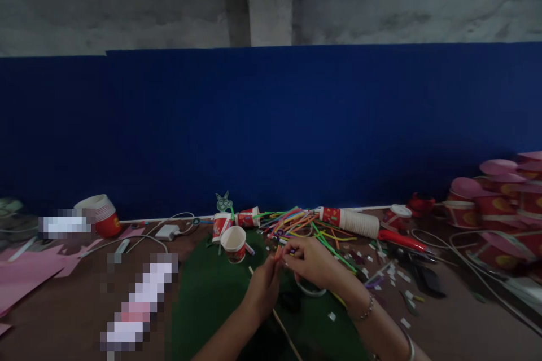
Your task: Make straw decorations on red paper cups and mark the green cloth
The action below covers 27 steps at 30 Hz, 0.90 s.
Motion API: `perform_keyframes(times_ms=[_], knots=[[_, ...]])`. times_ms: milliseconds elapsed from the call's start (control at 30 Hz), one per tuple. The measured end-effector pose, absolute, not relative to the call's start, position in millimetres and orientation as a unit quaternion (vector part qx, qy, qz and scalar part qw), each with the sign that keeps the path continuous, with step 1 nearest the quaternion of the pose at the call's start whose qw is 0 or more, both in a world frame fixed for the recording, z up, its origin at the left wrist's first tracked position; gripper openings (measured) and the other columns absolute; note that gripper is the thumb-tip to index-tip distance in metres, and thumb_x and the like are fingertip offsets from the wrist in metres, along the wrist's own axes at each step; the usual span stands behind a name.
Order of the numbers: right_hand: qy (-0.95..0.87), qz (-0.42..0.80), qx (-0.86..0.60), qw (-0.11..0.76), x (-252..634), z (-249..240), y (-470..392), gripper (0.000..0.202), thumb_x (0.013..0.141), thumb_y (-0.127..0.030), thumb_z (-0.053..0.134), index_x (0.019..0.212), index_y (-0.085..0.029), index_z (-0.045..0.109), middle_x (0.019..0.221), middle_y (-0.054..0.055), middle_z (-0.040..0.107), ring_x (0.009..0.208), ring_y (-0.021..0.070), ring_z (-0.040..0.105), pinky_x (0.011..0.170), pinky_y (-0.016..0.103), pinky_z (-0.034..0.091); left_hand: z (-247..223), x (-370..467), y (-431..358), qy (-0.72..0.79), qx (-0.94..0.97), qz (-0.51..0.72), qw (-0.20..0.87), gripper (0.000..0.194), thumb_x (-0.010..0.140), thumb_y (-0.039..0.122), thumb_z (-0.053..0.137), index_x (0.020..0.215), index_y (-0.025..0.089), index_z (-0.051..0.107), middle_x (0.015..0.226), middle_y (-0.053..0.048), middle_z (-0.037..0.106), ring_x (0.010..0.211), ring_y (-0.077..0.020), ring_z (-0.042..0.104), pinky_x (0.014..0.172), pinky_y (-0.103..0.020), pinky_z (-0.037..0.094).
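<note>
The grip of the left hand (263,286), at lower center of the frame, is narrow: thumb and fingers are closed on a small orange piece (278,254). The grip of the right hand (312,262), immediately to the right, is also narrow, with fingertips bent toward the same piece; whether they pinch it cannot be told. The orange piece is located at lower center, above a green mat (212,304) on the brown tabletop (461,330). Multicolored strips (296,224) lie behind the hands. An upright paper cup (234,242) stands left of the hands; a stack of cups (359,224) lies on its side, right of center.
</note>
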State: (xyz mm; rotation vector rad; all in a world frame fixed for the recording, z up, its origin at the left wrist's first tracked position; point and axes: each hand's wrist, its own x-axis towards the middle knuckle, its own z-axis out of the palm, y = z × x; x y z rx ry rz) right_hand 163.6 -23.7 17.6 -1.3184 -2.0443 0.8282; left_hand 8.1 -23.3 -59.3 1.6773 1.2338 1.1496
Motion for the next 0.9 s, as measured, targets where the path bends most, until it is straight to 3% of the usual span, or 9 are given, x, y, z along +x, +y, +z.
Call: perform_keyframes(times_ms=[100, 267, 400, 500, 567, 700, 900], knots=[[-0.767, 0.293, -0.496, 0.281, 162.9, 18.2, -24.3, 0.018, 0.081, -0.027, 0.049, 0.077, -0.018, 0.064, 0.049, -0.002, 0.061, 0.045, 0.0106, 0.056, 0.050, 0.019, 0.038, -59.4, 6.5, -23.6, 0.476, 0.688, 0.406, 0.368, 0.034, 0.089, 0.040, 0.039, 0.106, 0.020, 0.060, 0.090, -0.007, 0.069, 0.077, -0.0202, 0.062, 0.071, -0.028, 0.042], [-0.770, 0.286, -0.505, 0.264, 164.9, 17.0, -21.4, 0.017, 0.081, -0.026, 0.049, 0.077, -0.020, 0.064, 0.048, -0.003, 0.062, 0.047, 0.0116, 0.057, 0.053, 0.020, 0.038, -62.8, 6.5, -22.6, 0.453, 0.676, 0.427, 0.394, 0.037, 0.087, 0.044, 0.045, 0.112, 0.021, 0.059, 0.088, -0.006, 0.069, 0.072, -0.0186, 0.060, 0.067, -0.025, 0.041], [-0.751, 0.254, -0.533, 0.296, 168.6, 15.4, -16.6, 0.021, 0.084, -0.030, 0.046, 0.081, -0.020, 0.064, 0.052, -0.001, 0.063, 0.049, 0.0128, 0.058, 0.055, 0.022, 0.039, -69.5, 9.4, -19.6, 0.431, 0.628, 0.459, 0.457, 0.040, 0.084, 0.052, 0.047, 0.096, 0.017, 0.061, 0.063, 0.000, 0.058, 0.050, -0.0112, 0.048, 0.049, -0.021, 0.034], [-0.720, 0.176, -0.567, 0.359, 168.6, 11.5, -12.5, 0.020, 0.084, -0.034, 0.048, 0.091, -0.021, 0.062, 0.071, 0.003, 0.068, 0.066, 0.0167, 0.063, 0.063, 0.025, 0.041, -67.6, 12.1, -20.7, 0.424, 0.583, 0.430, 0.544, 0.042, 0.082, 0.057, 0.046, 0.086, 0.016, 0.056, 0.051, 0.006, 0.045, 0.037, -0.0064, 0.033, 0.036, -0.019, 0.023], [-0.709, 0.162, -0.566, 0.388, 166.7, 6.8, -9.5, 0.022, 0.081, -0.034, 0.053, 0.098, -0.022, 0.060, 0.084, 0.004, 0.068, 0.078, 0.0189, 0.063, 0.067, 0.026, 0.042, -62.3, 13.6, -23.3, 0.417, 0.562, 0.416, 0.580, 0.042, 0.080, 0.059, 0.048, 0.085, 0.017, 0.054, 0.049, 0.007, 0.044, 0.035, -0.0059, 0.033, 0.033, -0.018, 0.022], [-0.705, 0.265, -0.500, 0.427, 161.1, -1.5, -4.4, 0.032, 0.075, -0.022, 0.056, 0.107, -0.021, 0.054, 0.082, 0.001, 0.066, 0.071, 0.0154, 0.061, 0.063, 0.024, 0.042, -52.7, 14.7, -28.5, 0.402, 0.535, 0.409, 0.621, 0.043, 0.077, 0.059, 0.053, 0.086, 0.016, 0.054, 0.048, 0.007, 0.047, 0.036, -0.0059, 0.036, 0.034, -0.017, 0.026], [-0.691, 0.350, -0.442, 0.452, 158.0, -2.3, -2.6, 0.031, 0.072, -0.016, 0.054, 0.103, -0.018, 0.051, 0.076, -0.001, 0.063, 0.064, 0.0123, 0.058, 0.057, 0.022, 0.042, -54.1, 12.4, -29.6, 0.385, 0.494, 0.379, 0.682, 0.051, 0.071, 0.062, 0.059, 0.092, 0.016, 0.057, 0.047, 0.008, 0.045, 0.033, -0.0052, 0.034, 0.032, -0.017, 0.024]])
